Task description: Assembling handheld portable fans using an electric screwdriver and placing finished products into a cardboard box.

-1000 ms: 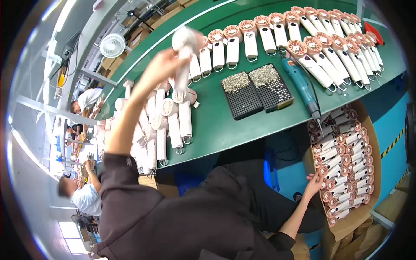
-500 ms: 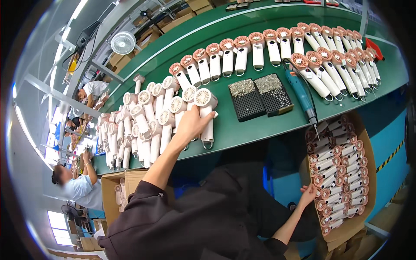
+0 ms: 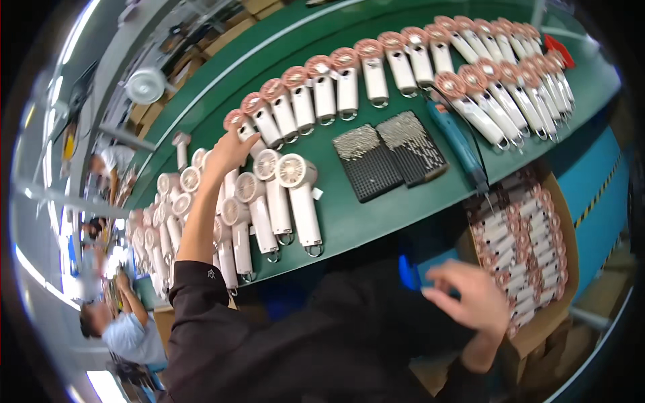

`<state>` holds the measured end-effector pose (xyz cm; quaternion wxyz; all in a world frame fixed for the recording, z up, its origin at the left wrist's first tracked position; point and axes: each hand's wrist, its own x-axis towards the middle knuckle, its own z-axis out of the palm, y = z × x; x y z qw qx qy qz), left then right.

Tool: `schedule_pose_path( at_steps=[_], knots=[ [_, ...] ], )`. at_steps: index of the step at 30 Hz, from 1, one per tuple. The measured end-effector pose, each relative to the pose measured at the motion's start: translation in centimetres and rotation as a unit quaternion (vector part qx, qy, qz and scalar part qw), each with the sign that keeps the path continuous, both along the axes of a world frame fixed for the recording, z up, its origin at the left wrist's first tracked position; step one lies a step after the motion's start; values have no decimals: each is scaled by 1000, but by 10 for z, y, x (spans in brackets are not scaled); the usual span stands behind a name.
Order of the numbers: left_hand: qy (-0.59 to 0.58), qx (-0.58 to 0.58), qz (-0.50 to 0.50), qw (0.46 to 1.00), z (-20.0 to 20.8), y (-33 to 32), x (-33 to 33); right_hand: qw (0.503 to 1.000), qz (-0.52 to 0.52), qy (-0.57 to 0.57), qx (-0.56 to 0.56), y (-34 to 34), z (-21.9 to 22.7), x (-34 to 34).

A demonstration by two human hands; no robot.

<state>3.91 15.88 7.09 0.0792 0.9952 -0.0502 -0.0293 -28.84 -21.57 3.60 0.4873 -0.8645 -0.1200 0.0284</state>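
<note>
My left hand (image 3: 230,153) is closed around the leftmost pink-headed handheld fan (image 3: 233,118) of the back row, covering much of its handle. Just below that arm, pale handheld fans (image 3: 295,171) lie in a cluster, round heads up and metal loops toward the bench's front edge. My right hand (image 3: 470,299), somewhat blurred, hovers in front of the bench beside a cardboard box (image 3: 568,252). Its thumb and fingers are apart and nothing shows between them. Rows of pink-and-white fans (image 3: 531,269) fill that box.
On the green bench (image 3: 363,235) stand two black trays (image 3: 369,181) with metal screws. A teal electric screwdriver (image 3: 457,138) lies right of them, tip over the front edge. More pink-headed fans (image 3: 490,101) and a red bin (image 3: 559,52) are farther right. A co-worker (image 3: 131,329) sits at left.
My left hand has left the pale fan at the front and moved back and left to the row's end fan. My right hand has risen from the box's edge. The view has shifted.
</note>
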Motion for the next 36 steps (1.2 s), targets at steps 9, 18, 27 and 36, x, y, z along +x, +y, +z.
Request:
schedule_pose_path(
  at_steps=[9,18,27,36],
  knots=[
    [-40,74,-6,996,-28,-45,37,969,-54,-219,-103,95,19,217],
    [-72,93,-8,993,-43,-38,35,942,-115,-193,-249,180,-25,360],
    [-100,176,-10,979,-39,-38,23,907,-131,-130,-378,200,-31,380],
    [-22,139,0,990,-55,-34,46,898,-136,7,-419,207,-30,395]
  ],
)
